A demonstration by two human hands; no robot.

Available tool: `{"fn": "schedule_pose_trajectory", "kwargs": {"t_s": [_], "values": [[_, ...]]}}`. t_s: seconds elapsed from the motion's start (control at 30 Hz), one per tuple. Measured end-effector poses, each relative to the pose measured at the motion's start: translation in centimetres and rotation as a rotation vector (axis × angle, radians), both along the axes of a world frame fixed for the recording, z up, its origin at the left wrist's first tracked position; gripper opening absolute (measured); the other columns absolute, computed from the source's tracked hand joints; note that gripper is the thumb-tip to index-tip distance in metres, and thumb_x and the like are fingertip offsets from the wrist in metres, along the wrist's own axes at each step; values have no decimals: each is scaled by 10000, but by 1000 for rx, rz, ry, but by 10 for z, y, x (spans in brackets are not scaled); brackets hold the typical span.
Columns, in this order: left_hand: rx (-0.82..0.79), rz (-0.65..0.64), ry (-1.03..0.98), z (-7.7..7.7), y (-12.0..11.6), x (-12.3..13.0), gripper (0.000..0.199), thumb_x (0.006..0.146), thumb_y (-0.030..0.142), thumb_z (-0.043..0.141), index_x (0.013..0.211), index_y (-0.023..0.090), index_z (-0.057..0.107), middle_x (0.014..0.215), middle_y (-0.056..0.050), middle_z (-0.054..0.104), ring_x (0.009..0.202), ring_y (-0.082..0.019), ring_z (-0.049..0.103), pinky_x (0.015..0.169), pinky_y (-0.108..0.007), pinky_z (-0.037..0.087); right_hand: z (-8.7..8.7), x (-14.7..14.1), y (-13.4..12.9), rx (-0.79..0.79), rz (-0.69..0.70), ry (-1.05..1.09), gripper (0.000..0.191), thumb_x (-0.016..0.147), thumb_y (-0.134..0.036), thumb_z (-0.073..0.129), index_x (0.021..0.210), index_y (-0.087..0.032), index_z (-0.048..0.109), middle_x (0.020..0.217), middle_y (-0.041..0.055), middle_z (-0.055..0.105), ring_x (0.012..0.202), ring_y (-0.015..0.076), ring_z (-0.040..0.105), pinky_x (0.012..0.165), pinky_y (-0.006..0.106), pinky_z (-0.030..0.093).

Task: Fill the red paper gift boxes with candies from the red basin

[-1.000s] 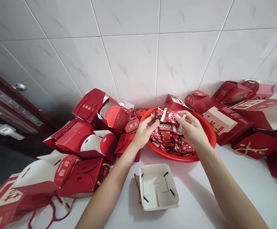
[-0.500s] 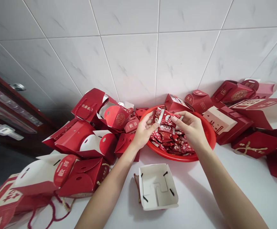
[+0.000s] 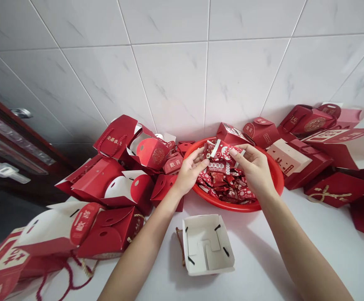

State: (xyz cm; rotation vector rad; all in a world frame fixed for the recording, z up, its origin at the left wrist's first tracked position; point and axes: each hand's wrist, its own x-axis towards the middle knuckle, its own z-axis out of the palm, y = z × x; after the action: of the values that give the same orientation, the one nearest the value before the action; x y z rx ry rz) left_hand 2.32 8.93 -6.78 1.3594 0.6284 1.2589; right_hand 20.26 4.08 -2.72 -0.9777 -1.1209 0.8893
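Over the red plastic basin (image 3: 278, 173) both of my hands are close together. My right hand (image 3: 255, 167) pinches a red-and-white wrapped candy (image 3: 224, 150) between thumb and fingers. Curled at the basin's left side, my left hand (image 3: 190, 171) holds a darker red wrapped candy (image 3: 209, 147), its fingertips partly hidden behind the wrappers. Many more red wrapped candies (image 3: 229, 190) fill the basin below. Nearer to me stands a small open white-lined box (image 3: 197, 234), with black cord ends inside and a twisted brown rope handle (image 3: 180, 246) on its left.
Red gift boxes crowd the left, including one with a rope handle (image 3: 108, 234) and a lidded one (image 3: 116, 136). More boxes, such as a pink-fronted one (image 3: 288, 156), line the right. A tiled wall (image 3: 169, 79) rises behind the white tabletop (image 3: 254, 259).
The red-and-white candy in my right hand has shifted slightly right and up, away from my left fingers. The open box and basin have stayed in place.
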Motion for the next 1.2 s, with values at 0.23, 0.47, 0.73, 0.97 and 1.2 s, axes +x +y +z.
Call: {"fn": "schedule_pose_trajectory", "kwargs": {"t_s": [0.23,0.47,0.73,0.97,1.2], "values": [[12,28,46,1,-1,1,551,845,420,751,1342,219,625,1283,-96,719,1235,-279,642,1062,-393,497,1,2,-1,8,-27,-22,336,735,-512,839,846,-234,688,724,-14,659,613,141,565,602,283,486],[77,100,105,1,-2,0,588,851,545,732,1317,197,651,1328,-102,694,1249,-276,621,1058,-376,487,0,9,1,-3,-17,-24,312,763,-499,832,859,-234,699,718,-16,656,651,149,591,637,281,495],[2,94,83,1,-1,1,371,833,521,737,958,174,783,936,-45,781,968,-243,686,883,-329,523,3,9,-1,-28,64,-85,343,760,-531,819,854,-228,689,750,-1,682,654,157,589,625,279,477],[0,103,111,4,-4,0,325,824,481,736,744,168,698,718,15,660,723,-159,586,712,-265,462,4,10,-2,-11,51,-153,350,779,-555,792,834,-228,681,689,-19,623,613,146,539,591,274,440],[-11,98,118,8,-6,3,289,800,458,731,786,170,706,759,8,674,757,-167,589,742,-269,461,6,7,-4,52,-67,-220,326,790,-520,795,885,-230,679,861,25,728,781,202,651,728,326,518]]}}
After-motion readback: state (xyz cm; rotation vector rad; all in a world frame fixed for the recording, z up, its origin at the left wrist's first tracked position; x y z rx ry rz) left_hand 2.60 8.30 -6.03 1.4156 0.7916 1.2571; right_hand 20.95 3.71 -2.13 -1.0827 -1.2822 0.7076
